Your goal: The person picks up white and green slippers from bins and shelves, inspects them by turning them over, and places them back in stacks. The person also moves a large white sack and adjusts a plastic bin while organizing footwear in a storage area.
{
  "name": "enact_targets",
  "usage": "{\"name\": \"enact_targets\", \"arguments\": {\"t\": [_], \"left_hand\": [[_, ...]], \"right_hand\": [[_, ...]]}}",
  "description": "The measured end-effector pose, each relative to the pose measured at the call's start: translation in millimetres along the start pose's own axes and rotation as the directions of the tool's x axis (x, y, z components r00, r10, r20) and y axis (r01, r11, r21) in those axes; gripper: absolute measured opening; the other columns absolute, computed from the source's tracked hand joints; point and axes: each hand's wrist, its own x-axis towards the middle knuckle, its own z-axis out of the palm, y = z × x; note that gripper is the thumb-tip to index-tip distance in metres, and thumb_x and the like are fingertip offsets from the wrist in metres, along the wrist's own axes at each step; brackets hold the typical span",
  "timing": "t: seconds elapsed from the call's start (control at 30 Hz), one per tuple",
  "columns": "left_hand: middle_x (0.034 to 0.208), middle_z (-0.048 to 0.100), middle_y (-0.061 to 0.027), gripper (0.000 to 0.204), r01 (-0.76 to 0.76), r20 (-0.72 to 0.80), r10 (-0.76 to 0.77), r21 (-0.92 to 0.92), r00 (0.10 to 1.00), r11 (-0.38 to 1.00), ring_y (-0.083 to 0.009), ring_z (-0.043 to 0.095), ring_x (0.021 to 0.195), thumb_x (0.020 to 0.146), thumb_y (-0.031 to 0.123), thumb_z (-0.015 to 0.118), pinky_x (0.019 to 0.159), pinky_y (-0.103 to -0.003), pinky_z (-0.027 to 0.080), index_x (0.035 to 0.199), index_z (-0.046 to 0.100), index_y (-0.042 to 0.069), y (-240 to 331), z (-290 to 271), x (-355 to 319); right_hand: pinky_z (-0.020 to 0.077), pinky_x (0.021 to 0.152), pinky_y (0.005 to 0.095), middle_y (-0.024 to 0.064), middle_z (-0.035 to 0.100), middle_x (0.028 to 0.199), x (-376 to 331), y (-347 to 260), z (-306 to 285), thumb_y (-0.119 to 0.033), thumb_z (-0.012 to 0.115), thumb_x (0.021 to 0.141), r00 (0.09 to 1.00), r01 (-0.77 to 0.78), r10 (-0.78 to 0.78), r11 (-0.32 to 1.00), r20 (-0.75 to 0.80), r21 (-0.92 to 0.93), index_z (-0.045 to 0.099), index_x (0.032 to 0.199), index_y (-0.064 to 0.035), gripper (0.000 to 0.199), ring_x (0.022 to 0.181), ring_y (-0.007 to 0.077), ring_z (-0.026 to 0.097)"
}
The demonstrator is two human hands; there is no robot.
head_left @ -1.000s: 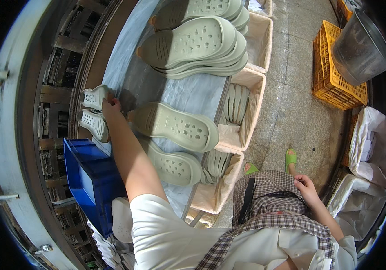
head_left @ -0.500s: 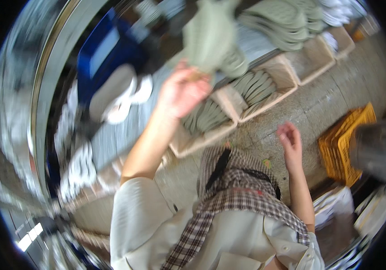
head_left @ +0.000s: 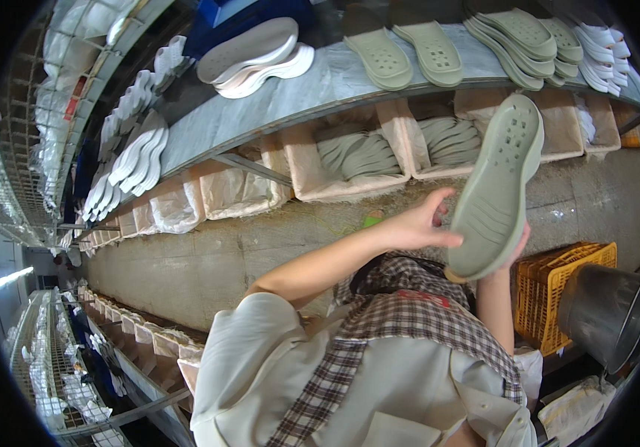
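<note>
A pale green shoe sole (head_left: 493, 186) stands tilted in front of me, its face with small holes and curved grooves turned up. My right hand (head_left: 519, 244) grips it from behind at the lower right edge; most of its fingers are hidden by the sole. Close to the sole's left edge, my left hand (head_left: 423, 222) is open, with thumb and fingers apart. Whether the thumb touches the edge I cannot tell. On the grey bench ahead lie two single green soles, a left one (head_left: 381, 61) and a right one (head_left: 430, 52), beside a stack of green soles (head_left: 517, 41).
Under the bench (head_left: 208, 123) runs a row of lined bins; one bin (head_left: 350, 186) holds several green soles. White soles (head_left: 260, 63) lie on the bench's left part. At my right stand a yellow crate (head_left: 558, 279) and a metal bucket (head_left: 604, 316). Wire-mesh shelving (head_left: 59, 112) rises at left.
My left hand has let go of green soles it held over the bench and come down right. One sole is now in my right hand, which was empty. The view has turned.
</note>
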Motion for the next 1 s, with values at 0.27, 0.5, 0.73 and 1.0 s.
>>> {"name": "enact_targets", "arguments": {"t": [0.27,0.5,0.73,1.0], "left_hand": [[0.110,0.058,-0.0190,0.061,-0.022,-0.066,0.010,-0.182,0.998,0.983,-0.0206,0.056,0.100,0.088,0.037,0.058,0.081,-0.033,0.047,0.126,0.040,-0.007,-18,12,80],[0.084,0.064,-0.0016,0.027,0.408,0.140,-0.399,-0.535,0.906,0.739,-0.0081,0.059,0.064,0.090,0.028,0.052,0.042,-0.021,0.040,0.107,0.058,0.007,-54,37,76],[0.107,0.062,-0.0102,0.037,0.556,0.188,-0.563,-0.568,0.805,0.606,-0.0226,0.064,0.089,0.093,0.034,0.043,0.063,-0.035,0.055,0.117,0.053,0.008,-66,41,69],[0.108,0.060,-0.0105,0.036,0.580,0.223,-0.580,-0.597,0.784,0.554,-0.0240,0.063,0.091,0.094,0.033,0.041,0.066,-0.039,0.055,0.117,0.051,0.007,-62,41,65]], "right_hand": [[0.0473,0.088,0.0384,0.0122,0.057,0.114,-21,-3,1,-0.042,0.029,0.092,0.963,-0.101,0.103,0.995,-0.250,0.022,0.050,0.121,-0.0038,0.052,0.103,0.0248,0.056],[0.0355,0.090,0.0582,0.0119,0.037,0.136,-25,-8,-2,-0.070,0.031,0.081,0.856,-0.409,0.415,0.908,-0.309,0.088,0.036,0.135,-0.0173,0.076,0.119,0.0331,0.040],[0.0213,0.097,0.0641,0.0145,0.028,0.141,-26,-9,-10,-0.071,0.029,0.082,0.743,-0.461,0.521,0.853,-0.420,0.243,0.027,0.141,-0.0148,0.081,0.125,0.0424,0.031],[0.0291,0.091,0.0630,0.0139,0.033,0.134,-26,-5,-13,-0.069,0.031,0.084,0.699,-0.472,0.537,0.843,-0.473,0.260,0.029,0.139,-0.0192,0.074,0.118,0.0429,0.034]]}}
